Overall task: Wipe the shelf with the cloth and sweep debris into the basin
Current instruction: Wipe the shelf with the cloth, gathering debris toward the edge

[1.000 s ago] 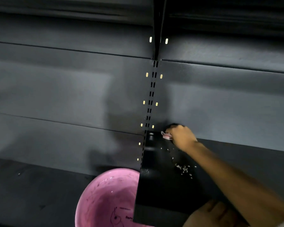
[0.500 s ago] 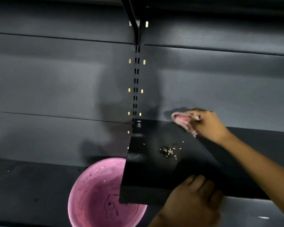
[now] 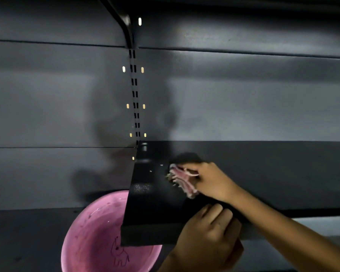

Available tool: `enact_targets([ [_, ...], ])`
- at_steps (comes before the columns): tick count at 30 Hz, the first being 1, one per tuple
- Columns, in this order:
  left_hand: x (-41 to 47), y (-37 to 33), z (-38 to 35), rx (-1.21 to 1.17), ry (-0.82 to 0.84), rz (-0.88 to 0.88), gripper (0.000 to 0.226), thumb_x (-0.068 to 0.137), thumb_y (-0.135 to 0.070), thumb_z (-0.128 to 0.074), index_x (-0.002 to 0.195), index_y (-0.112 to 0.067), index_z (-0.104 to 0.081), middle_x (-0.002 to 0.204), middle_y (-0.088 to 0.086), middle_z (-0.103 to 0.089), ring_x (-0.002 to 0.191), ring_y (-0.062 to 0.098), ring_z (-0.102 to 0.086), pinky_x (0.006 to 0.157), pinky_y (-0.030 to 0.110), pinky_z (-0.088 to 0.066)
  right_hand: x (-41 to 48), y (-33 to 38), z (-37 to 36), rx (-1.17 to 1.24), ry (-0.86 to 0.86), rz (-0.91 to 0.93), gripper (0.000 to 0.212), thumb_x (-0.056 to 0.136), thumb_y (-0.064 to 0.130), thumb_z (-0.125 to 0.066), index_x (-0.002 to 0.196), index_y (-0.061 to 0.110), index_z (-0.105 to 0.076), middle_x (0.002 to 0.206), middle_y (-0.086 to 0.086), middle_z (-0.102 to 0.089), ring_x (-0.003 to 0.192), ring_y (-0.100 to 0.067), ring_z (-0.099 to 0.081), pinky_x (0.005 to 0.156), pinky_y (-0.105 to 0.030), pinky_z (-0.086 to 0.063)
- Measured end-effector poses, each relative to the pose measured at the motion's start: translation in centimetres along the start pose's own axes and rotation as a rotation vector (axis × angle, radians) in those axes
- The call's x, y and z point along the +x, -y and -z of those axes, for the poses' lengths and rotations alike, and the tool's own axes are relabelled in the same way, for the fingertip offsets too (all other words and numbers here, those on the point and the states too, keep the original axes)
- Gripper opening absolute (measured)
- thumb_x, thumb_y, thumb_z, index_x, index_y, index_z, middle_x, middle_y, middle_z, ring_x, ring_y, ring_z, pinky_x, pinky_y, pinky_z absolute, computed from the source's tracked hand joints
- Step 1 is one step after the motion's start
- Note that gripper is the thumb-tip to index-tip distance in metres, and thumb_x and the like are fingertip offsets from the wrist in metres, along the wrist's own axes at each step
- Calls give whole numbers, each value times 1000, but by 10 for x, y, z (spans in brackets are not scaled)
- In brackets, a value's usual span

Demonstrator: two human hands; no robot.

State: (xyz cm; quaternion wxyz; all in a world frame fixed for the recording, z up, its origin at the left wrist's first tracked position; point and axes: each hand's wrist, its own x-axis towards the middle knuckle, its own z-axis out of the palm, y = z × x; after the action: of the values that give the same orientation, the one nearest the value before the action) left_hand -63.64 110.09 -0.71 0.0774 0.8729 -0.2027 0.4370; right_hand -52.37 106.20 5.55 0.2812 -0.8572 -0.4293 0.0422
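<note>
While the right hand (image 3: 212, 179) clenches the cloth (image 3: 182, 179) on the shelf (image 3: 153, 203), crumbs lie at its left edge; the basin (image 3: 94, 232) waits lower left, beyond the shelf end, and the left hand (image 3: 208, 238) grips the front lip.

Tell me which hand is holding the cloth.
The right hand, reaching across the top of the black shelf, grips the pink cloth. The left hand holds no cloth; it rests on the shelf's front edge.
</note>
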Motion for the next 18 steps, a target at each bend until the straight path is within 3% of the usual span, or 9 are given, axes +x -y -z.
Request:
enact_targets([
  [5, 0, 2, 1, 32, -43, 8, 31, 87, -12, -40, 75, -14, -69, 64, 3, -54, 59, 22, -46, 55, 29, -45, -20, 0, 37, 333, -179, -36, 38, 77, 0, -65, 107, 23, -67, 100, 8, -69, 86, 10, -61, 77, -3, -43],
  [7, -3, 3, 4, 5, -45, -14, 21, 81, -15, -49, 82, -14, -70, 72, 2, -62, 63, 21, -52, 61, 28, -47, -45, -21, 72, 274, -191, -63, 43, 76, 0, -66, 96, 39, -64, 94, 14, -67, 79, 13, -60, 73, -3, -43],
  [10, -16, 10, 12, -86, -31, -8, 11, 76, -16, -60, 85, -15, -66, 92, 1, -66, 77, 19, -58, 74, 25, -49, -87, -55, 100, 32, 98, -191, 44, 75, 15, -74, 79, 58, -62, 88, 14, -69, 74, 2, -64, 67, -8, -46],
  [12, -24, 13, 17, -131, -28, 19, 14, 73, -17, -65, 87, -15, -64, 99, 1, -66, 84, 19, -61, 81, 25, -50, -107, -65, 100, 33, 243, -245, 35, 67, 24, -81, 75, 54, -66, 85, 10, -72, 65, -2, -66, 60, -12, -49],
  [15, -29, 11, 21, -132, -17, 43, 11, 73, -16, -68, 84, -14, -67, 100, 1, -69, 89, 18, -62, 82, 25, -49, -101, -67, 87, -84, 251, -54, 41, 65, 14, -81, 86, 47, -68, 97, 21, -69, 87, 0, -68, 77, -13, -50],
  [18, -28, 12, 22, -152, -6, 42, 13, 71, -17, -70, 84, -14, -68, 101, 1, -67, 91, 19, -60, 86, 25, -48, -73, -40, 62, -49, 296, 173, 27, 72, 17, -73, 91, 36, -68, 99, 16, -67, 95, -1, -64, 83, -19, -49],
])
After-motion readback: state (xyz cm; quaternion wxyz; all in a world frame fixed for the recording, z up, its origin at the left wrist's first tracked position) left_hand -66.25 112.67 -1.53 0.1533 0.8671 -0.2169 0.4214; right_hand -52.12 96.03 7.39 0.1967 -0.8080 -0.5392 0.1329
